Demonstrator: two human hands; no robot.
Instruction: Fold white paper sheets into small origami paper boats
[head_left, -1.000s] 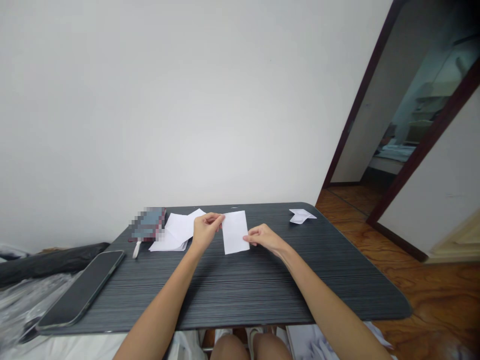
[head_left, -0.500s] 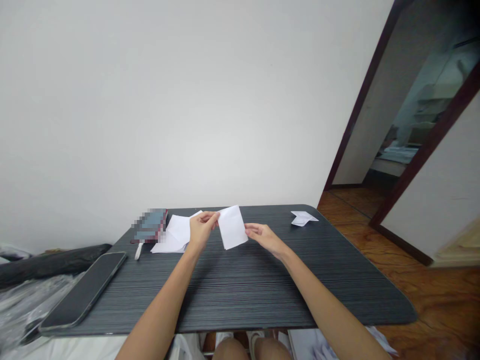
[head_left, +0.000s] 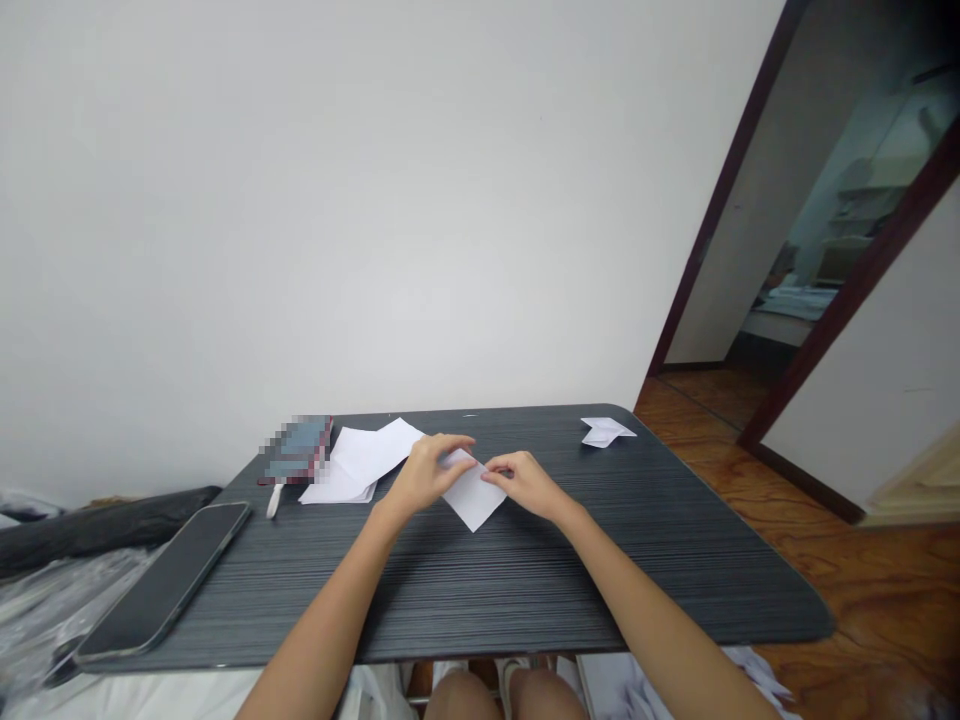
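At the left edge of the dark grey, wood-grained table (head_left: 525,600) lies a black slab-shaped smartphone (head_left: 161,580), face up. Farther back a loose stack of plain white paper sheets (head_left: 360,460) rests just beside the person's left hand (head_left: 427,475). That hand comes in from the near left with the wrist low and the knuckles raised. Its fingers are curled over the far left part of a small white rectangular paper slip (head_left: 480,500), thumb beneath and fingers above, closed on the edge. The slip lies low over the middle of the table, directly between the two hands and about equally near to each. It is turned askew, so its long axis slants from far left to near right and one free corner points back toward the person. The right hand (head_left: 525,480) reaches in from the near right, forearm angled inward, fingertips drawn together and pinching the slip's right edge. Well apart, at the far right corner, sits a small folded white paper shape (head_left: 606,431), untouched.
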